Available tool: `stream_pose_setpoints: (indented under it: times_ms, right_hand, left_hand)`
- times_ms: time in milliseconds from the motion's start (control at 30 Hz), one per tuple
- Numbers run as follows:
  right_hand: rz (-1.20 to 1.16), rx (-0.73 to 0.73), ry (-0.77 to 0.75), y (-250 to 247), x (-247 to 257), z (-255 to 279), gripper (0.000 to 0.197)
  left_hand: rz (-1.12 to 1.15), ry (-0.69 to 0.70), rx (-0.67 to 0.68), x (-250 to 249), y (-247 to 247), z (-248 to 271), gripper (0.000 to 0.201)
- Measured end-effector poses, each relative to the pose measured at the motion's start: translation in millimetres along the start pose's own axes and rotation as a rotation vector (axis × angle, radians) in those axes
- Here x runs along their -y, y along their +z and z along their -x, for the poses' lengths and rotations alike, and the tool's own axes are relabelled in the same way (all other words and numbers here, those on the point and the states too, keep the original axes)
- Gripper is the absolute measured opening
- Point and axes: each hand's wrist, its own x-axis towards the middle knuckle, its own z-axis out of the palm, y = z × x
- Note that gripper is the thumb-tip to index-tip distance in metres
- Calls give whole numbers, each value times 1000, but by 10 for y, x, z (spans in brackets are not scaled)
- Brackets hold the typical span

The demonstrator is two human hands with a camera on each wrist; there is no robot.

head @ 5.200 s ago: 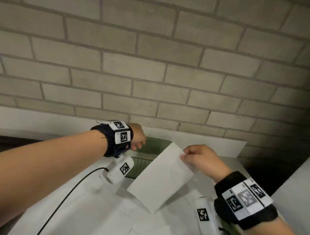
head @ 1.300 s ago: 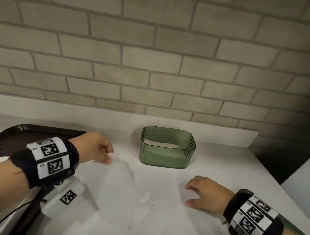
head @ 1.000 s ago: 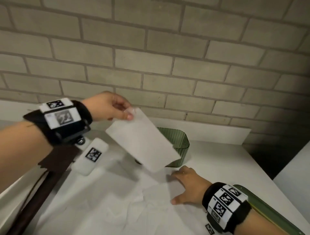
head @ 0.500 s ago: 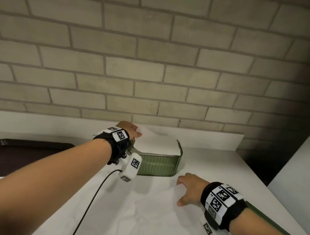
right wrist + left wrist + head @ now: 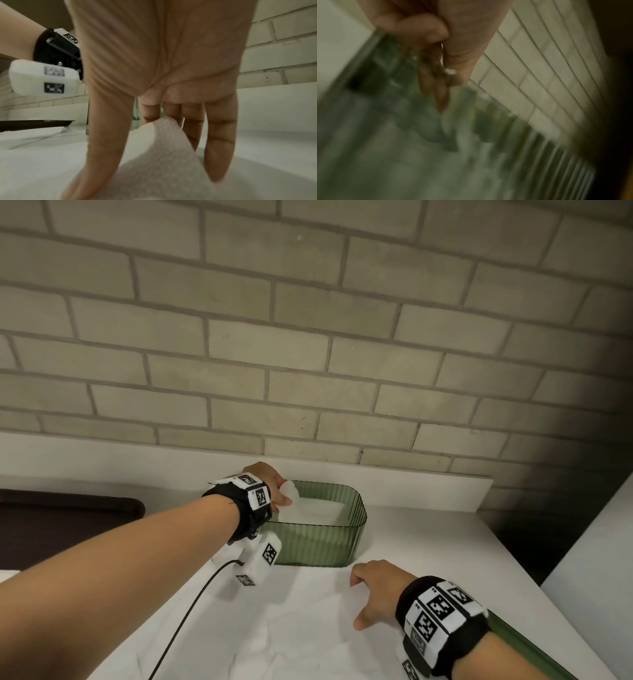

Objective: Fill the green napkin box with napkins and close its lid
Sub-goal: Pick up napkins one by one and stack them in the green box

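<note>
The green ribbed napkin box (image 5: 322,542) stands open near the wall, with white napkins lying inside. My left hand (image 5: 282,498) is at the box's left rim and pinches the corner of a white napkin (image 5: 310,508) that slopes down into the box. In the blurred left wrist view, the thumb and curled fingers of that left hand (image 5: 448,75) pinch a white bit above the green box (image 5: 419,148). My right hand (image 5: 356,601) rests its straight fingers on the loose napkins (image 5: 291,631) in front of the box. A napkin (image 5: 163,148) humps up between its thumb and fingers.
The green lid (image 5: 524,648) lies at the table's lower right edge, partly under my right wrist. A dark tray (image 5: 68,518) sits at the left. The white table (image 5: 428,542) ends at a brick wall behind and drops off on the right.
My left hand lifted a napkin from the table, carried it over the box and has now lowered it inside. My right hand stayed on the loose napkins.
</note>
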Motion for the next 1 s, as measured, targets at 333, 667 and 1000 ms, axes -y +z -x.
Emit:
stream_pose_setpoints:
  times_ms: [333,667,1000]
  right_hand:
    - [-76,-5,21,-1,-29,31,63]
    - [-11,-84,13,-1,-7,69,59]
    - [-152,-368,-162,-382,-145,301,17]
  left_hand:
    - [-353,51,-11,-203,45,-83,46]
    - [-695,35,36,-189,58,-216,53]
    - [-482,-9,-144,170,-633,331,35]
